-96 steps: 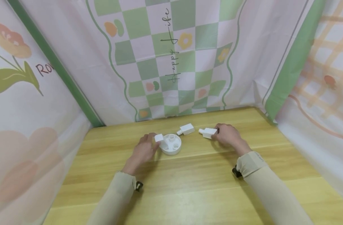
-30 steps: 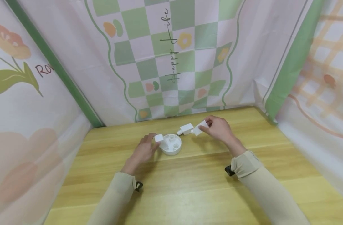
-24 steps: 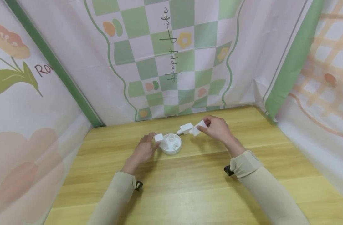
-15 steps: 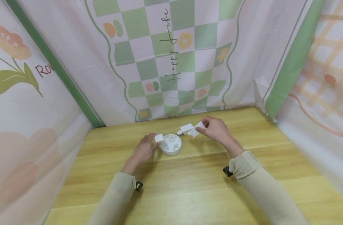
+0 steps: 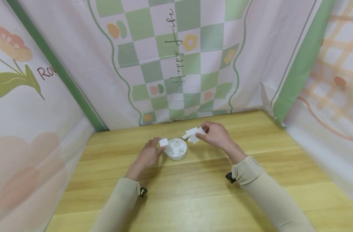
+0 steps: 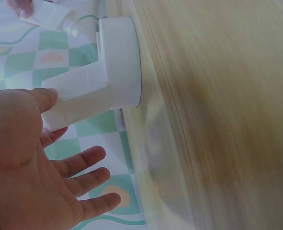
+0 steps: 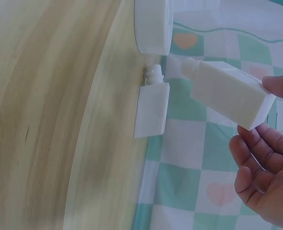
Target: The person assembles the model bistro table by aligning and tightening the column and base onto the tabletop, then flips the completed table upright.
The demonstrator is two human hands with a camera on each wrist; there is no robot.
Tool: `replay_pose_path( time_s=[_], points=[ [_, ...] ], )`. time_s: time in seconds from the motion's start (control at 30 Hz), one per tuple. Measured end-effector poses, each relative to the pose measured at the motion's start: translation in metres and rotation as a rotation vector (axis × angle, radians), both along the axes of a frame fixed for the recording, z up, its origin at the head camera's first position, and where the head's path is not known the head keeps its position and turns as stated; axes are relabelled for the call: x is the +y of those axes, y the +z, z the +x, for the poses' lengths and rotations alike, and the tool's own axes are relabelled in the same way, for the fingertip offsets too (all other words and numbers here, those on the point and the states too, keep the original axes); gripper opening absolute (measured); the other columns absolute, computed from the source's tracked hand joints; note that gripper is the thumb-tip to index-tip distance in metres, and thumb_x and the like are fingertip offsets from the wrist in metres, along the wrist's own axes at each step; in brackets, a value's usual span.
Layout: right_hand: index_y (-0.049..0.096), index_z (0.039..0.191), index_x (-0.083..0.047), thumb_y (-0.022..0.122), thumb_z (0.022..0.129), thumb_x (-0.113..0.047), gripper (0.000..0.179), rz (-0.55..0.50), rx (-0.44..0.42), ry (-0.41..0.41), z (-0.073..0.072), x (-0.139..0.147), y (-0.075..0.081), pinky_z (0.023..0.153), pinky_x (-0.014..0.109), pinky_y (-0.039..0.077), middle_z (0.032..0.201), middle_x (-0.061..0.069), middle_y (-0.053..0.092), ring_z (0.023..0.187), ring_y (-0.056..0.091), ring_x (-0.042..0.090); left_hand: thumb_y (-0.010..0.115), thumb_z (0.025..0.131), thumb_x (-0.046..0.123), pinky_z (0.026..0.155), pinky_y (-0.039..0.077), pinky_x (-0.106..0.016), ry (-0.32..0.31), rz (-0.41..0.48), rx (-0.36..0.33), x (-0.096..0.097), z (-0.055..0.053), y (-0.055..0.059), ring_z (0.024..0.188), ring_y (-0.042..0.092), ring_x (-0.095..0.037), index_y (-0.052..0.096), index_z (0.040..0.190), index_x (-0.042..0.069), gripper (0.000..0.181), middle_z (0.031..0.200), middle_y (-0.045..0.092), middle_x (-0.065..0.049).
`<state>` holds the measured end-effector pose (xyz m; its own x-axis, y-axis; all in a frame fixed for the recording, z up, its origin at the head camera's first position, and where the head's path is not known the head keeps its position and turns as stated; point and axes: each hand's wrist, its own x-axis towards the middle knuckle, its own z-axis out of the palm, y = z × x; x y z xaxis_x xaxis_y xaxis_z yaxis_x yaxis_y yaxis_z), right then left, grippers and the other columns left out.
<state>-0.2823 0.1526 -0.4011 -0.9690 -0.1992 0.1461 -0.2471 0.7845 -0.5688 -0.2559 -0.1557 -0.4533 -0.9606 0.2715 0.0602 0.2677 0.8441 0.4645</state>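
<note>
My left hand (image 5: 147, 156) pinches a white square-sided bottle (image 6: 76, 96) between thumb and forefinger. That bottle stands tilted in a round white holder (image 5: 177, 157), its neck end hidden; the other left fingers are spread. The holder shows two open round sockets. My right hand (image 5: 216, 133) pinches a second white bottle (image 7: 232, 91) by its base end, off the table, its narrow neck pointing down and left toward the holder. A third white bottle (image 7: 151, 111) lies on its side on the table behind the holder's right edge, partly covered by the held one in the head view.
The wooden table (image 5: 191, 199) runs back to a patterned curtain (image 5: 179, 64) with green and white checks. More printed cloth hangs on the left and right sides. Each wrist carries a small black device.
My right hand has lifted its bottle, tipped the neck downward and carried it left, closer to the holder. My left hand, its bottle and the holder have stayed in place.
</note>
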Motion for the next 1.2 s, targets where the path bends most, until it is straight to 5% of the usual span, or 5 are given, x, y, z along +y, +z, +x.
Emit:
replay_pose_path(
  time_s=[0.3, 1.2],
  points=[
    [0.066, 0.120, -0.007, 0.071, 0.088, -0.044, 0.049, 0.011, -0.023, 0.041, 0.003, -0.012, -0.003, 0.088, 0.041, 0.053, 0.105, 0.006, 0.071, 0.097, 0.065, 0.024, 0.045, 0.106, 0.043, 0.098, 0.053, -0.050, 0.003, 0.003, -0.001, 0.000, 0.000, -0.004, 0.121, 0.055, -0.037, 0.036, 0.146, 0.015, 0.050, 0.135, 0.053, -0.022],
    [0.069, 0.109, -0.014, 0.072, 0.087, -0.044, 0.037, 0.127, 0.048, 0.165, 0.007, -0.037, -0.003, 0.079, 0.038, 0.052, 0.096, 0.002, 0.069, 0.085, 0.062, 0.018, 0.045, 0.105, 0.043, 0.101, 0.052, -0.051, 0.004, 0.015, -0.008, 0.001, 0.000, -0.001, 0.124, 0.054, -0.038, 0.035, 0.147, 0.016, 0.051, 0.136, 0.052, -0.023]
  ],
)
